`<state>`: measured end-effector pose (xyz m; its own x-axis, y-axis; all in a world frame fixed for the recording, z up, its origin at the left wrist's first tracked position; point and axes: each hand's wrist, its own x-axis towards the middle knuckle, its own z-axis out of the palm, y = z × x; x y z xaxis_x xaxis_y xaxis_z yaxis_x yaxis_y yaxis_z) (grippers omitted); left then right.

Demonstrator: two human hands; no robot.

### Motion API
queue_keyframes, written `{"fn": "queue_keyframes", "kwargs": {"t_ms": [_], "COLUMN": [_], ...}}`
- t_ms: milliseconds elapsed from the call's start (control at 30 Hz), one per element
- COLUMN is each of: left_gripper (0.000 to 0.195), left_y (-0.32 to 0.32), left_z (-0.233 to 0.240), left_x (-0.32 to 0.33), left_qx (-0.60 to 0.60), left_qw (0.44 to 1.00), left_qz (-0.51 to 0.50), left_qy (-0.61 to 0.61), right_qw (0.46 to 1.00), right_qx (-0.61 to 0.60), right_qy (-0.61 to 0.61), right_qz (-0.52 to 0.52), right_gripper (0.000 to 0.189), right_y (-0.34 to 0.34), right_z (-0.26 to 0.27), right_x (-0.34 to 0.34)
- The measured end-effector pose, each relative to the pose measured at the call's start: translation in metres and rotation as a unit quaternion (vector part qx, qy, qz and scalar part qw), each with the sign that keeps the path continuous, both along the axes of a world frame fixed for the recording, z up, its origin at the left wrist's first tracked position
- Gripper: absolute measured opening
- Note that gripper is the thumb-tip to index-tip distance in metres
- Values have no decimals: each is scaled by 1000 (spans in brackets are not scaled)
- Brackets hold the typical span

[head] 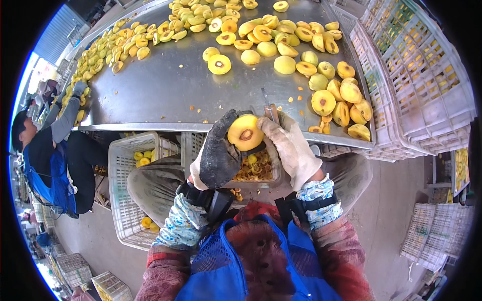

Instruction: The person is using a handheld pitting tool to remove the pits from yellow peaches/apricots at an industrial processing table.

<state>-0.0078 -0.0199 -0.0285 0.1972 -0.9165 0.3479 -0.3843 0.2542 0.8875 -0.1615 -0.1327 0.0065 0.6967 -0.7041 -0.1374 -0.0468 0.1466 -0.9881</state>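
Note:
My left hand (pixel 220 161), in a dark-coated work glove, holds a yellow peach half (pixel 241 126) just over the table's front edge. Its cut face is turned up, with a brown pit hollow in the middle. My right hand (pixel 295 152), in a soiled whitish glove, grips a pitting tool by its wooden handle (pixel 271 112). The tool's thin metal end points away from me over the metal table (pixel 150 94). The right thumb touches the peach half's right edge. Several cut peach halves (pixel 340 105) lie on the table to the right.
Between my knees is a tub of peach scraps (pixel 253 171). A white plastic crate (pixel 124 210) with peach pieces stands left of my leg. Stacked crates (pixel 421 82) rise along the table's right side. A co-worker (pixel 52 158) reaches to the peach pile (pixel 101 56) at left.

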Motion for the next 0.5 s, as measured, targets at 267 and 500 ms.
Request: {"fn": "queue_keyframes", "kwargs": {"t_ms": [267, 500], "left_gripper": [69, 67], "left_y": [7, 12], "left_z": [-3, 16], "left_x": [-2, -14], "left_qx": [-90, 10], "left_qw": [989, 989], "left_qz": [114, 141], "left_qy": [-13, -43], "right_qw": [976, 961], "right_qx": [55, -224], "right_qy": [196, 141], "right_qz": [76, 74], "right_gripper": [40, 39], "right_y": [27, 42], "right_z": [56, -9], "right_x": [-16, -13]}}
